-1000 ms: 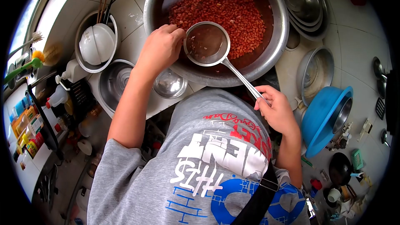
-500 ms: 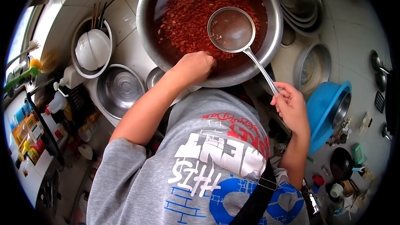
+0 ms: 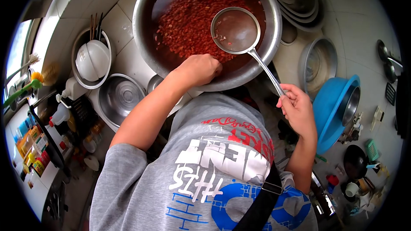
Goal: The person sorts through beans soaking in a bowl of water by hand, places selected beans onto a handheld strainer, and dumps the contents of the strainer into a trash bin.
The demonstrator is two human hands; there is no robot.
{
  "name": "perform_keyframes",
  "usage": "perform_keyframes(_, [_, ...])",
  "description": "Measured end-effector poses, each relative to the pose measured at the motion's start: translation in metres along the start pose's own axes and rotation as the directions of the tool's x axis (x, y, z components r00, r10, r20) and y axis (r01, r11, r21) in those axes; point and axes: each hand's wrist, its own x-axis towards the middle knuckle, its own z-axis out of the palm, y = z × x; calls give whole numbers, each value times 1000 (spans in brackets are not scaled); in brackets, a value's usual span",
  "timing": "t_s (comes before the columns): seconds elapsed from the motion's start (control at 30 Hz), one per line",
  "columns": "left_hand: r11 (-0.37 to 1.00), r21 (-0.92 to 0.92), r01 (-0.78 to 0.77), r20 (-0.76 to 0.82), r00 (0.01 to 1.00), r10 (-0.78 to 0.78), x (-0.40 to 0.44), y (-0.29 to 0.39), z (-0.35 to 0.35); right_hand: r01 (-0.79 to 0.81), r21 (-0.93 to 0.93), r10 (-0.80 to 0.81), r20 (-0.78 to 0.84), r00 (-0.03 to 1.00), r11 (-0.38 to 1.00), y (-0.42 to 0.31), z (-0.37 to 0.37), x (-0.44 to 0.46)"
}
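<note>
well, the biggest thing i see is a wide, round metal tub (image 3: 142, 34), grey and shiny. dark, reddish water (image 3: 242, 63) is inside it. lots of little red seeds (image 3: 188, 30) lie in the water in a big bumpy patch, some bright and some paler. over the right part of the tub is a round metal strainer (image 3: 235, 30), with a silver rim, a cloudy brown-pink middle and a long, straight handle. the left hand (image 3: 199, 69) is at the near edge of the tub, apart from the strainer, with its fingers curled in. the right hand (image 3: 295, 105) has its thumb and fingers closed on the end of the handle. a few tiny pink bits (image 3: 230, 44) sit in the strainer.

the far edge of the tub is cut off at the top. the strainer hides some seeds, and i can't tell if its bottom touches the water. the left fingertips are tucked out of sight, so i can't tell if they hold anything.
</note>
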Motion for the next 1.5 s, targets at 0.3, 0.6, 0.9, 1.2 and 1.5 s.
perform_keyframes(0.3, [999,-1,-34,93,995,34,16,0,8,9,25,-7,-83,997,1000,9,0,-19])
perform_keyframes(0.6, [987,35,-157,-583,799,148,-10,51,-46,72,21,-67,-181,981,997,39,-4,-49])
perform_keyframes(0.9, [860,452,-236,-398,810,431,9,119,-25,156,69,-127,-317,940,985,99,1,-120])
perform_keyframes(1.2, [816,368,-445,-435,693,575,7,207,65,153,230,-27,-472,881,961,228,25,-244])
perform_keyframes(1.5, [808,81,-584,-199,784,588,-6,326,233,-3,646,355,-416,837,763,395,66,-398])
